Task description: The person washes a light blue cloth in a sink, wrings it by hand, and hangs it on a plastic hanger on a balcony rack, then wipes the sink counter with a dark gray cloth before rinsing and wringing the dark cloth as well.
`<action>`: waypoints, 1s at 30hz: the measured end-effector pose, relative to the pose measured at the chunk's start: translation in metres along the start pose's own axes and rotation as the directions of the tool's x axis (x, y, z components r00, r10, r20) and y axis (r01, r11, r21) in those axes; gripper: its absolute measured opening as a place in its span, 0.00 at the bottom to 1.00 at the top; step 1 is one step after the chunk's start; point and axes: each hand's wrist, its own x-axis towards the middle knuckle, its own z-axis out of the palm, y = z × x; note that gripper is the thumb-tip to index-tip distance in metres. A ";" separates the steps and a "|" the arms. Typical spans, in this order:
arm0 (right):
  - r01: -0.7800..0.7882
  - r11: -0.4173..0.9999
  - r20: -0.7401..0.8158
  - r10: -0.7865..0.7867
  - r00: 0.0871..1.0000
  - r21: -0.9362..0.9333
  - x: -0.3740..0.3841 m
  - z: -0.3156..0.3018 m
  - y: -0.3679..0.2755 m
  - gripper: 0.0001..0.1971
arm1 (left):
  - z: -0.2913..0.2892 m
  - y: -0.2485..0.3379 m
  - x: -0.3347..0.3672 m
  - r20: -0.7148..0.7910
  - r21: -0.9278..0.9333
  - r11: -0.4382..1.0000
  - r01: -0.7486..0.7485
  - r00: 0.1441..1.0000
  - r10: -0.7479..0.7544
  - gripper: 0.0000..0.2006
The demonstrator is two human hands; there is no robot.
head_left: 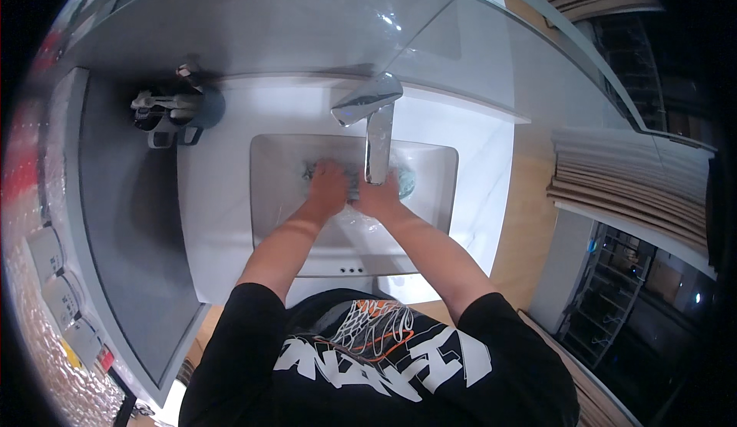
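Note:
Both my hands are down in a white rectangular sink (pixel 276 231), under a chrome tap (pixel 378 147). A crumpled grey-green cloth (pixel 407 183) lies in the basin beneath them, showing to either side and in the gap between. My left hand (pixel 328 185) grips its left part, with a darker bit sticking out beyond the fingers. Close beside the tap's spout, my right hand (pixel 378 198) is closed on the right part of the cloth. The spout covers some of the right fingers. The basin near my wrists looks wet and shiny.
A white countertop (pixel 480 197) surrounds the sink. At the back left, a blue-grey cup (pixel 211 108) with brush-like items stands by a grey side wall (pixel 130 220). A mirror edge (pixel 537 24) runs above the back. Stacked brown-edged boards (pixel 629 189) are at the right.

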 end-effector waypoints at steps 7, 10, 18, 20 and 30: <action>0.067 0.976 -0.069 -0.054 0.996 0.207 0.002 0.002 0.009 0.28 | -0.069 -0.006 -0.026 -0.058 -0.548 0.835 -0.050 0.998 0.021 0.14; 0.226 0.933 -0.280 -0.145 0.949 0.282 -0.026 -0.014 0.011 0.24 | -0.080 0.000 -0.045 -0.092 -0.581 0.814 -0.018 0.995 -0.044 0.12; 0.434 0.856 -0.647 -0.165 0.745 0.282 -0.095 -0.039 0.006 0.17 | -0.100 0.012 -0.071 -0.023 -0.540 0.831 0.133 0.985 -0.173 0.11; 0.388 0.857 -0.627 -0.101 0.773 0.340 -0.108 -0.040 0.002 0.16 | -0.114 0.017 -0.069 -0.063 -0.527 0.845 0.086 0.988 -0.140 0.10; 0.164 0.823 -0.393 0.077 0.917 0.544 -0.125 -0.033 -0.011 0.32 | -0.145 0.046 -0.067 0.032 -0.591 0.805 0.056 0.998 -0.045 0.14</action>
